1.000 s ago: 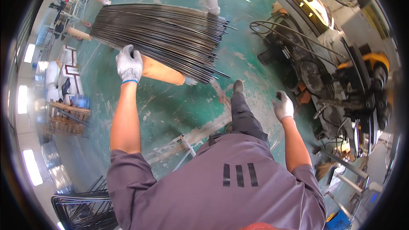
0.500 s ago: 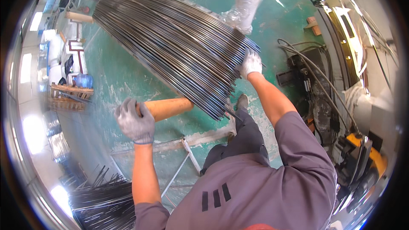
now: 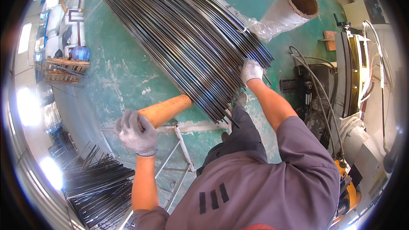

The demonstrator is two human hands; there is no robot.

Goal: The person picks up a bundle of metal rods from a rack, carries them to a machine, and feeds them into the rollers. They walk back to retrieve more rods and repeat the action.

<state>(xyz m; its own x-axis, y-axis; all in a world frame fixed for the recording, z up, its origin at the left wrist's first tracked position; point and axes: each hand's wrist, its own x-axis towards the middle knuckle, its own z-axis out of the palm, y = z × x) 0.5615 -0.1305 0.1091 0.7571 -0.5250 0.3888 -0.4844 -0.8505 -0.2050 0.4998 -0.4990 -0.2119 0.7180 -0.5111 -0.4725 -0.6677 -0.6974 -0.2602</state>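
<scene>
A wide layer of long dark metal rods [image 3: 179, 38] fans from the upper left to the middle, with uneven near ends. My right hand [image 3: 252, 70], in a pale knit glove, is closed on rods near their ends at the right side of the layer. On the left, my left hand [image 3: 136, 133], in a grey-white glove, grips the open end of a tan cardboard tube [image 3: 166, 110]. The tube's far end meets the left edge of the rods; anything of it underneath is hidden. Part of my right fingers is hidden among the rods.
A thick roll in clear plastic wrap [image 3: 281, 19] stands beyond the rods. Black machinery with cables [image 3: 313, 85] is on the right. A metal frame [image 3: 183, 145] and a heap of thin dark rods [image 3: 100, 194] lie lower left. A wooden pallet [image 3: 68, 68] stands far left.
My view has shifted, so the plastic-wrapped roll looks larger and its open end shows. My right hand now sits lower against the rods' right side. My left hand keeps its grip on the tube.
</scene>
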